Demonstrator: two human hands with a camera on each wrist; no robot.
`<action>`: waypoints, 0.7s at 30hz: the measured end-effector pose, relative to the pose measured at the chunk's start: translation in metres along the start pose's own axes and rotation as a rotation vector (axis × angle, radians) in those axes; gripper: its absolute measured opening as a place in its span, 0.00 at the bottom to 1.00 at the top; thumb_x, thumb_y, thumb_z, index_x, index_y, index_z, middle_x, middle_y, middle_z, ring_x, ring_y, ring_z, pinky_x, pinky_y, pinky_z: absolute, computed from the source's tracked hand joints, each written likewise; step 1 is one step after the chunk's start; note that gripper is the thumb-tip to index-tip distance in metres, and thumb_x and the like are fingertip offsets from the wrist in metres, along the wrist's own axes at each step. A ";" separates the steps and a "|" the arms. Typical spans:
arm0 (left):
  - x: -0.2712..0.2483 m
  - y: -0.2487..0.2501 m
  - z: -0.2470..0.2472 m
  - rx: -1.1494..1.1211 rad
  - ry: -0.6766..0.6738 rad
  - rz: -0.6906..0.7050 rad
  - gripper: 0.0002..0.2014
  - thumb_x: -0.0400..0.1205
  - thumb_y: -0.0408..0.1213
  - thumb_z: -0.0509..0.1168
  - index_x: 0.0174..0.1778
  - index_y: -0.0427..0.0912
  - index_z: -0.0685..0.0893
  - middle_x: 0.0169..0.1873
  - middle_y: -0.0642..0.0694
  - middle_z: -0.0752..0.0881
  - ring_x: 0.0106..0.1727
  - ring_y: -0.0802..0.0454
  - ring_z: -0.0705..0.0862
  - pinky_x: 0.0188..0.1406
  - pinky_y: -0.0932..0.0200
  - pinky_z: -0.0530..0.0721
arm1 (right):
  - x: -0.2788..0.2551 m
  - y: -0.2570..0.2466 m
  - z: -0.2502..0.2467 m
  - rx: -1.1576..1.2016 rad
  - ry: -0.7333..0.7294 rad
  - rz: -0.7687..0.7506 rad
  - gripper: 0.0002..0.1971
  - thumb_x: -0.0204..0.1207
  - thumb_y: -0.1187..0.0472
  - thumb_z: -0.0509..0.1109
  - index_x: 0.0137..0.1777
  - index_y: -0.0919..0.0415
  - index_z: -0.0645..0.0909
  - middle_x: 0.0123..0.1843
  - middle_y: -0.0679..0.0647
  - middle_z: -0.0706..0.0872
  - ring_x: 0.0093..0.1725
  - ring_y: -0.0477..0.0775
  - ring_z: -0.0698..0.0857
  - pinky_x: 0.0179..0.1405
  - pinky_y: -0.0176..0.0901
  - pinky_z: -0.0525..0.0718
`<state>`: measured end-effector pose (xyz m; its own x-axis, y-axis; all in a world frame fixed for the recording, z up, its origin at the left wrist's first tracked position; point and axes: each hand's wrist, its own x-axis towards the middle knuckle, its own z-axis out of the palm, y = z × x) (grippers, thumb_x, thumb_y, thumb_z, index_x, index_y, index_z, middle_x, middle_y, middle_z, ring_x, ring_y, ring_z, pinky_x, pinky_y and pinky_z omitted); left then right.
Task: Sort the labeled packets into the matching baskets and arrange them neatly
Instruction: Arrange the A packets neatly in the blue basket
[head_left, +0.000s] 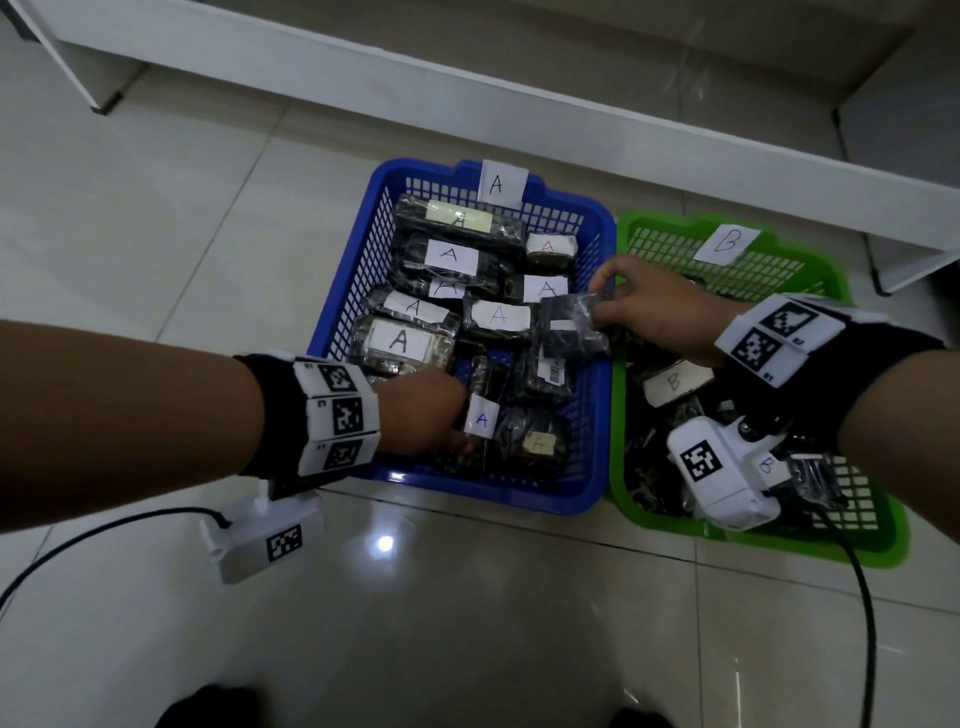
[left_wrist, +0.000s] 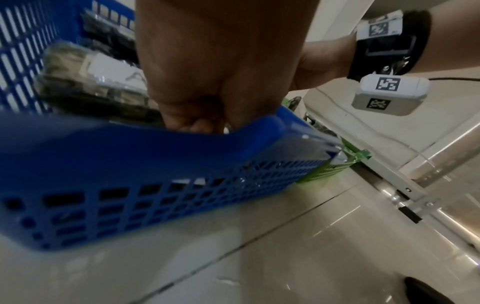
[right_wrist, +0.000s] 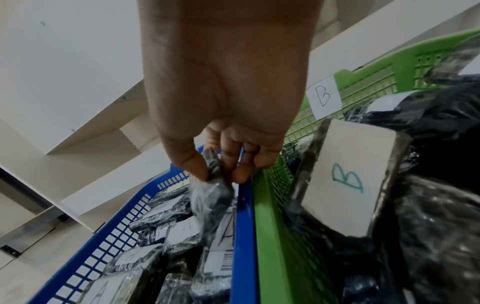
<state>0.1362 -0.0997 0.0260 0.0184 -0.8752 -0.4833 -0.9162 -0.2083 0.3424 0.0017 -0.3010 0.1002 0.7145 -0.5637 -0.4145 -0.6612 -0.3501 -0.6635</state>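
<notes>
Pinching a dark plastic-wrapped packet (head_left: 571, 325) by its crinkled top edge between thumb and fingertips (right_wrist: 197, 170), right hand (head_left: 654, 312) over the right side of the blue basket (head_left: 597, 415); a light hold at the edge, probably to let the packet hang and drop flat among the others. Label on that packet turned away or too small to read, so letter unknown.

Nearest, left hand (head_left: 421, 415) reaching over the near rim into the blue basket, fingers curled down beside an upright packet marked A (head_left: 482, 418); whether gripping it or only steadying it, cannot tell, since the rim hides the fingertips in the left wrist view. Likely there to straighten or make room.

Farther in, rows of A-labelled packets (head_left: 451, 254) lying face up, letters readable, toward the basket's own A tag (head_left: 497, 183) on the far wall.

To the right, touching side by side, green basket (head_left: 623, 364) with B tag (head_left: 724, 244), holding a B packet (head_left: 674, 382) tilted on a looser heap; tidying there seemingly not yet done.
</notes>
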 end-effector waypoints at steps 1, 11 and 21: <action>0.001 0.001 0.000 -0.026 0.008 -0.008 0.17 0.79 0.49 0.67 0.48 0.35 0.83 0.42 0.41 0.86 0.43 0.47 0.85 0.40 0.57 0.81 | 0.001 0.000 0.000 0.007 0.016 -0.014 0.09 0.72 0.65 0.72 0.50 0.58 0.76 0.41 0.61 0.85 0.33 0.53 0.79 0.28 0.41 0.73; -0.004 -0.007 -0.010 0.000 -0.103 0.033 0.21 0.80 0.54 0.64 0.58 0.41 0.77 0.50 0.43 0.85 0.45 0.49 0.81 0.42 0.58 0.75 | -0.015 -0.025 0.030 -0.525 0.136 -0.450 0.12 0.75 0.57 0.67 0.57 0.54 0.77 0.36 0.48 0.80 0.36 0.51 0.80 0.31 0.41 0.74; -0.054 -0.057 -0.036 0.566 -0.031 0.172 0.17 0.82 0.48 0.61 0.67 0.54 0.76 0.62 0.54 0.81 0.56 0.51 0.83 0.48 0.56 0.81 | -0.008 -0.006 0.047 -0.689 -0.259 -0.271 0.26 0.82 0.49 0.62 0.79 0.48 0.65 0.55 0.50 0.64 0.50 0.49 0.73 0.50 0.36 0.69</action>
<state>0.2016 -0.0566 0.0617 -0.1533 -0.8611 -0.4848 -0.9762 0.2082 -0.0611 0.0110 -0.2594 0.0782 0.8457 -0.2300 -0.4816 -0.3890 -0.8834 -0.2612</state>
